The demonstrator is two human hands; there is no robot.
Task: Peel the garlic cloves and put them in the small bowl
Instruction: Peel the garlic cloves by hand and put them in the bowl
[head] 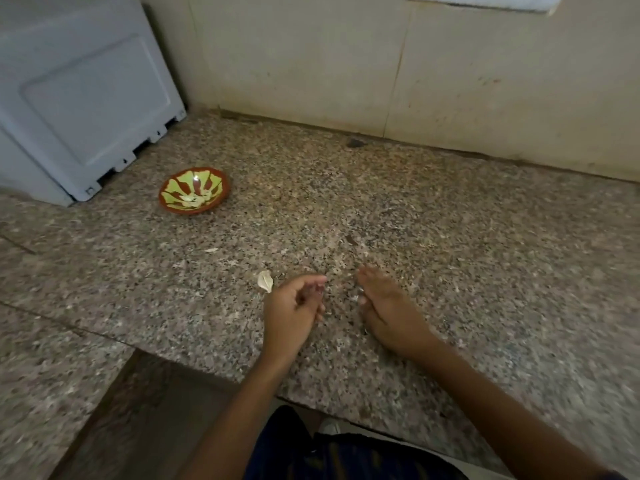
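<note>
- garlic clove (pixel 265 281): one whole clove visible, lying on the counter (pixel 450 237) just left of the left hand (pixel 291 311), not touching as far as I can tell.
- Handling guess: light, firm, papery skin that's dry and slick; best pinched at the pointed ends, skin torn from the root end.
- Left hand: fingers loosely curled, nothing clearly in them. Blurred, so can't rule out a skin scrap.
- Right hand (pixel 388 311): fingers fairly straight, resting on the counter, apart from the left.
- small bowl (pixel 194 190): one, far left, pale bits inside, likely peeled cloves; count unreadable.
- One skin scrap (pixel 211 250) between bowl and clove.
</note>
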